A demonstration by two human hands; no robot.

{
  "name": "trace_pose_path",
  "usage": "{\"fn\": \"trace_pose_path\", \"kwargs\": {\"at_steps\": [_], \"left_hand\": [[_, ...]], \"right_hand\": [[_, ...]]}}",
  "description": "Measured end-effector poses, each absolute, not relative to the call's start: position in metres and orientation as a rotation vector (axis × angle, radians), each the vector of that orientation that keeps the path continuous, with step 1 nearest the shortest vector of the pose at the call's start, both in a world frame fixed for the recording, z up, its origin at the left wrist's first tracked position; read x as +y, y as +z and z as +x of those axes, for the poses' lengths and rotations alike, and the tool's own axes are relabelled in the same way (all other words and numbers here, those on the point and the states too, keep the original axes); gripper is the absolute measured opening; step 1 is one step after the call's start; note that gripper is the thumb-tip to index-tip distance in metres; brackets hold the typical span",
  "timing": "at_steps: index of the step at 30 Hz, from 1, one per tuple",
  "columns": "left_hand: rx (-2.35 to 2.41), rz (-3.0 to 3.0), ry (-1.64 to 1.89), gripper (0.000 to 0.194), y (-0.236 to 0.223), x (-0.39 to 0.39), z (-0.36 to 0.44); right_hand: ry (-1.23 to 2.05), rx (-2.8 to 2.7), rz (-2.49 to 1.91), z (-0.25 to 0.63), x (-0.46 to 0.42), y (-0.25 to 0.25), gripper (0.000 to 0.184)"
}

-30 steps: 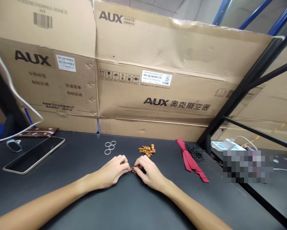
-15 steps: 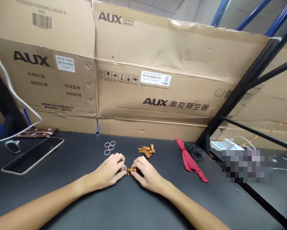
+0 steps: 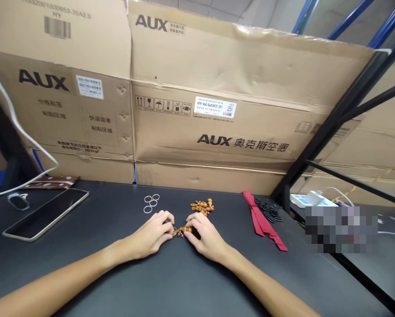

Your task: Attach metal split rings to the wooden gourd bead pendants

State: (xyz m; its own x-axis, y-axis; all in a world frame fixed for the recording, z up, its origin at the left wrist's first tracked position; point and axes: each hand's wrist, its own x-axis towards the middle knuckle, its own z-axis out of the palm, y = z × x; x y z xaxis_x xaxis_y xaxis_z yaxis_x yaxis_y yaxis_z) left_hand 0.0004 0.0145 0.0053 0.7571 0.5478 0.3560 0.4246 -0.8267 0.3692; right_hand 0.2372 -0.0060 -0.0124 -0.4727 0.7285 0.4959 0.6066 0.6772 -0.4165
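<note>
In the middle of the table, my left hand (image 3: 156, 233) is closed, its thumb and fingertips pinching a key ring (image 3: 175, 231) that is mostly hidden by the fingers. My right hand (image 3: 205, 235) is closed too, gripping a small brown gourd pendant (image 3: 185, 229) by its rounded end. The pendant's cord and small beads reach toward the ring; whether they are joined I cannot tell. Beyond my left hand lie several loose silver rings (image 3: 148, 209). Behind my right fingers is a pile of similar gourd pendants (image 3: 204, 205), partly covered by the hand.
Red ribbon strips (image 3: 263, 224) and a heap of black clasps or loops (image 3: 269, 210) lie to the right. On the left are a phone (image 3: 47, 215), a small glossy blue-rimmed object (image 3: 18, 201) and a white cable (image 3: 35, 145). Cardboard (image 3: 210, 127) walls the back; a black frame bar (image 3: 311, 149) slants at right.
Both hands have shifted slightly, the right one a little to the right and away from me with the gourd pendant. The ring at my left fingertips has turned and shows less.
</note>
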Motion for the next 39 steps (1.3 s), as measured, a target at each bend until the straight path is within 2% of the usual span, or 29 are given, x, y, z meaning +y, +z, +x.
{"fn": "trace_pose_path", "kwargs": {"at_steps": [5,11,20,26,30,39], "left_hand": [[0.821,2.685,0.680,0.005,0.0065,0.0116,0.0003],[0.839,2.709,0.760,0.009,0.0035,0.0103,0.0010],[0.806,2.666,0.742,0.016,0.0036,0.0135,0.0002],[0.866,2.702,0.744,0.008,0.0032,0.0103,0.0000],[0.867,2.738,0.774,0.012,0.0010,0.0099,0.0003],[0.769,2.721,0.748,0.009,0.0067,0.0101,0.0002]], "right_hand": [[0.277,-2.225,-1.008,0.2355,-0.0090,-0.0112,0.004],[0.386,-2.239,-0.954,0.2317,-0.0135,-0.0106,0.006],[0.238,-2.201,-1.080,0.2383,-0.0040,-0.0148,0.004],[0.291,-2.218,-0.992,0.2360,-0.0098,-0.0105,0.004],[0.330,-2.244,-0.942,0.2337,-0.0132,-0.0095,0.005],[0.167,-2.209,-1.080,0.2382,-0.0042,-0.0147,0.003]]}}
